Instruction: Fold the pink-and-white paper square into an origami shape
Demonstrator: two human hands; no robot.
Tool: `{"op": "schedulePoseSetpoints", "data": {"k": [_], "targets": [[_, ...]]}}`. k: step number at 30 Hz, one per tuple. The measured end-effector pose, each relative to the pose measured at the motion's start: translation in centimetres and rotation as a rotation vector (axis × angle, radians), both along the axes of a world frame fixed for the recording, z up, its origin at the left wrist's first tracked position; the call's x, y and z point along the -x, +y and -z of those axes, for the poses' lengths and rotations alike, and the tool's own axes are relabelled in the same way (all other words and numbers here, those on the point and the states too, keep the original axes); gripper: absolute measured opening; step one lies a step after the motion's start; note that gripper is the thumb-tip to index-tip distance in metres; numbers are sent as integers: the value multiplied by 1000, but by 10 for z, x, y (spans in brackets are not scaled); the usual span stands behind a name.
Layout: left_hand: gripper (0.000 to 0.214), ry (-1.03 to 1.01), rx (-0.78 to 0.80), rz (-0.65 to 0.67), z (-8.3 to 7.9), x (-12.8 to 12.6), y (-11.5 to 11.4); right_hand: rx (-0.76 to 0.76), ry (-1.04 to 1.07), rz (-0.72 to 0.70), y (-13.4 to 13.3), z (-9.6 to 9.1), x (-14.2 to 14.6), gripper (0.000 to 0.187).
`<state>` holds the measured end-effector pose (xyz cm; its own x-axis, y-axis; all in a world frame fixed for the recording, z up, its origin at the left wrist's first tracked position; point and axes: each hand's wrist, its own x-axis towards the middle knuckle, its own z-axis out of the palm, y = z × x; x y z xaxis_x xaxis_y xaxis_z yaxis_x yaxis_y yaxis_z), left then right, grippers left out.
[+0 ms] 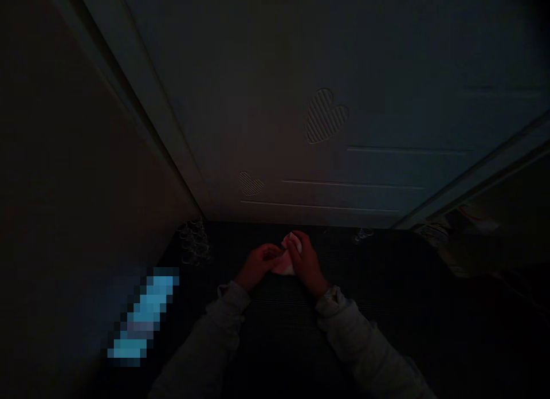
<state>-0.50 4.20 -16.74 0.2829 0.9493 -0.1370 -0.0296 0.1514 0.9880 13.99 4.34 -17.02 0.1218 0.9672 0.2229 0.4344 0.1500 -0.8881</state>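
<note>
Our left hand [259, 265] and right hand [307, 261] both pinch the small pink-and-white paper [287, 266], which lies between them, low over the dark mat [275, 319]. In this dim light, we judge it best to work by touch, fingertips close to the crease, pressing slowly.

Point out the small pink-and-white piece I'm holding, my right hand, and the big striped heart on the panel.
Small pink-and-white piece [284, 266]: head view, its lower pink part.
Right hand [307, 262]: head view, back of the hand.
Large striped heart [325, 116] embossed on the pale panel: head view, its centre.
</note>
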Motion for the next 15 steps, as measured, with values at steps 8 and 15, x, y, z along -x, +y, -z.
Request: {"op": "schedulePoseSetpoints", "data": {"k": [8,15], "targets": [[24,-164,132,-167,0,4,3,40,137,71,0,-4,-1,31],[21,-435,204,-185,3,10,6,41,262,24,-3,-4,-2,31]]}}
